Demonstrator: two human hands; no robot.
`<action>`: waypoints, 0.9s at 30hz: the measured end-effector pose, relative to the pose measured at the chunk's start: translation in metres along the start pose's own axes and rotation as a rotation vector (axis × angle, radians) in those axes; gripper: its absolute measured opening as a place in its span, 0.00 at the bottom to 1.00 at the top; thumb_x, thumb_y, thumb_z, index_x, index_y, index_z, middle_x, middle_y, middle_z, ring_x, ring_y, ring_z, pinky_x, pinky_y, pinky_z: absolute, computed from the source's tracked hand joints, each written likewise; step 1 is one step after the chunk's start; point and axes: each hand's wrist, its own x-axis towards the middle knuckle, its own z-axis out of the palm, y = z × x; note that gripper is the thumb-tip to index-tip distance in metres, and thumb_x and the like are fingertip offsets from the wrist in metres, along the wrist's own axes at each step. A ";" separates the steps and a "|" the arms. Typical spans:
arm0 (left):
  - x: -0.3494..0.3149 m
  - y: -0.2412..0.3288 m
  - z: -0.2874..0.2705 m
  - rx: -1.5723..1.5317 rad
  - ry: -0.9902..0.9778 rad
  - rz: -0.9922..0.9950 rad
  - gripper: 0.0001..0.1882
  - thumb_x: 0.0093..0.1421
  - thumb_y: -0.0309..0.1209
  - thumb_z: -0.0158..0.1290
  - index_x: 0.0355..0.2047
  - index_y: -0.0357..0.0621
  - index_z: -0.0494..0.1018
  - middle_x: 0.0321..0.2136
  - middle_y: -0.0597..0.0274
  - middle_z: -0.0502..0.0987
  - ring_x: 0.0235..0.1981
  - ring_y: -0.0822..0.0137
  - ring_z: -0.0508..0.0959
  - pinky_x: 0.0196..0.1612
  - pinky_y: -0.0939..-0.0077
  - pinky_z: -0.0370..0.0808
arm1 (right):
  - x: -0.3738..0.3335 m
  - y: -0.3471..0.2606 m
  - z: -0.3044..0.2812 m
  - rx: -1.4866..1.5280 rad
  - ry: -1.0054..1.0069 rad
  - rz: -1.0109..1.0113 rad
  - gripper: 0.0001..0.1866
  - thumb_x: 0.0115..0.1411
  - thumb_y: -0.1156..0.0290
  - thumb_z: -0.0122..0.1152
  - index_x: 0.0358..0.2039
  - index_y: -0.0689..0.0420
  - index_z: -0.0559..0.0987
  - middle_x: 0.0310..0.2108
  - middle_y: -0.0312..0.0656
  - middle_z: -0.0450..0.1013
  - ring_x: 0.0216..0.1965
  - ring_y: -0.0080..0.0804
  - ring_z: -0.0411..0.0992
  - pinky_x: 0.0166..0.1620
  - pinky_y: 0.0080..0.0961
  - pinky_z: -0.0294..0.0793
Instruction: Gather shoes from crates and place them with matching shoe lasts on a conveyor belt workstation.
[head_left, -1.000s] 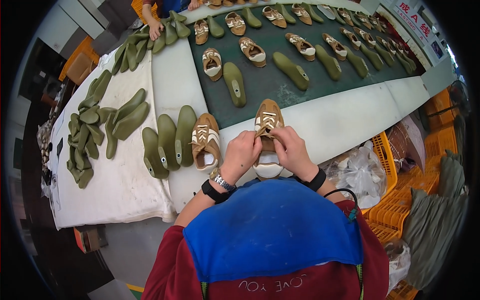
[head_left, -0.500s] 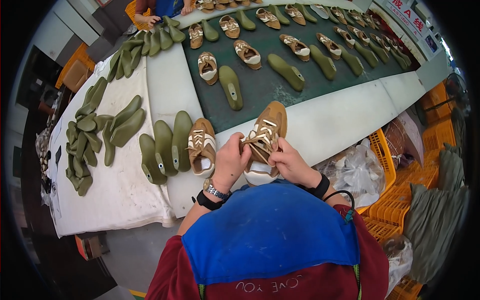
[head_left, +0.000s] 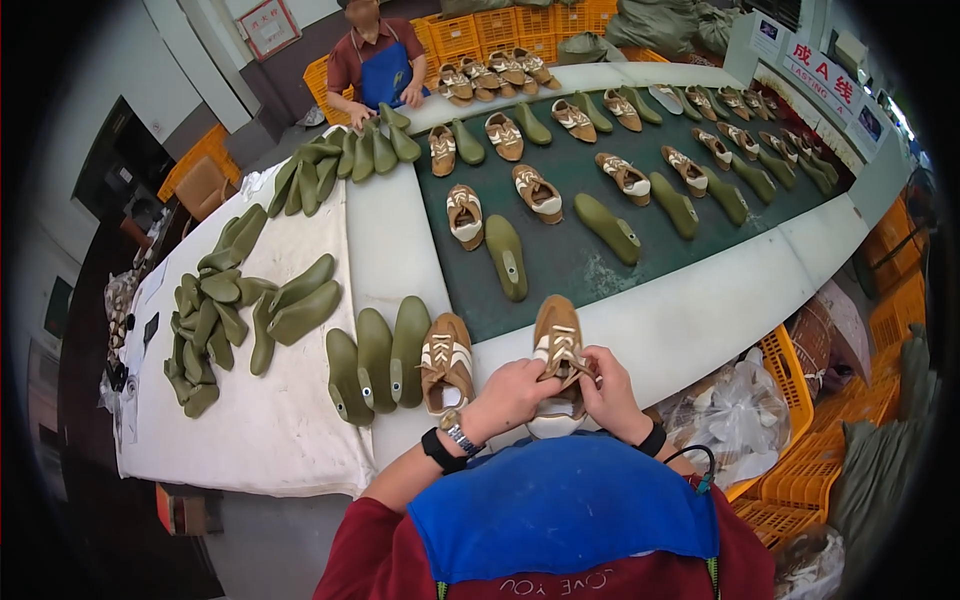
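Observation:
A brown sneaker with white stripes and laces [head_left: 557, 322] lies in front of me, toe pointing away, heel close to my blue apron. The fingers of my left hand [head_left: 510, 394] are closed on the left side of its opening, by the tongue and upper laces. On the opposite side, my right hand [head_left: 612, 396] pinches the edge of the opening near the laces. Exactly what the fingertips hold is partly hidden. Just left stands a matching sneaker [head_left: 447, 362], untouched. Several green shoe lasts [head_left: 373, 350] lie beside it.
Sneakers and green lasts stand in rows on a dark green belt [head_left: 560, 275]. More lasts are heaped on a white cloth [head_left: 290, 420]. At the far left a co-worker [head_left: 385, 70] handles lasts. Orange crates [head_left: 790, 375] and a clear plastic bag [head_left: 735, 420] are at my right.
The view has tilted up, showing more of the co-worker. My fingers have moved from the lace ends to the sides of the sneaker's opening.

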 end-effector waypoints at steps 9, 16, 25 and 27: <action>-0.016 -0.008 -0.001 -0.087 0.021 -0.133 0.22 0.52 0.26 0.50 0.49 0.48 0.67 0.26 0.56 0.70 0.29 0.55 0.72 0.32 0.63 0.71 | 0.017 0.014 0.008 -0.081 0.044 -0.066 0.18 0.52 0.82 0.53 0.45 0.58 0.69 0.32 0.48 0.69 0.32 0.41 0.71 0.35 0.29 0.73; -0.078 -0.084 -0.036 0.176 0.233 -0.483 0.26 0.53 0.33 0.53 0.53 0.44 0.63 0.36 0.49 0.70 0.38 0.50 0.71 0.41 0.60 0.70 | 0.018 0.075 -0.030 -0.471 -0.112 0.008 0.27 0.49 0.82 0.55 0.52 0.55 0.66 0.39 0.50 0.67 0.39 0.49 0.69 0.41 0.34 0.71; -0.209 -0.167 -0.016 -0.053 0.508 -1.149 0.31 0.52 0.46 0.55 0.53 0.45 0.65 0.53 0.45 0.65 0.53 0.45 0.66 0.54 0.62 0.66 | 0.000 0.121 -0.036 -0.671 -0.274 0.213 0.36 0.46 0.79 0.58 0.58 0.49 0.61 0.40 0.51 0.64 0.41 0.53 0.68 0.44 0.40 0.70; -0.212 -0.180 -0.011 -0.106 0.649 -1.131 0.27 0.52 0.38 0.56 0.52 0.44 0.66 0.49 0.47 0.70 0.52 0.50 0.69 0.53 0.63 0.67 | 0.005 0.133 -0.029 -0.663 -0.261 0.175 0.35 0.47 0.79 0.58 0.57 0.49 0.62 0.40 0.51 0.64 0.41 0.53 0.68 0.44 0.40 0.70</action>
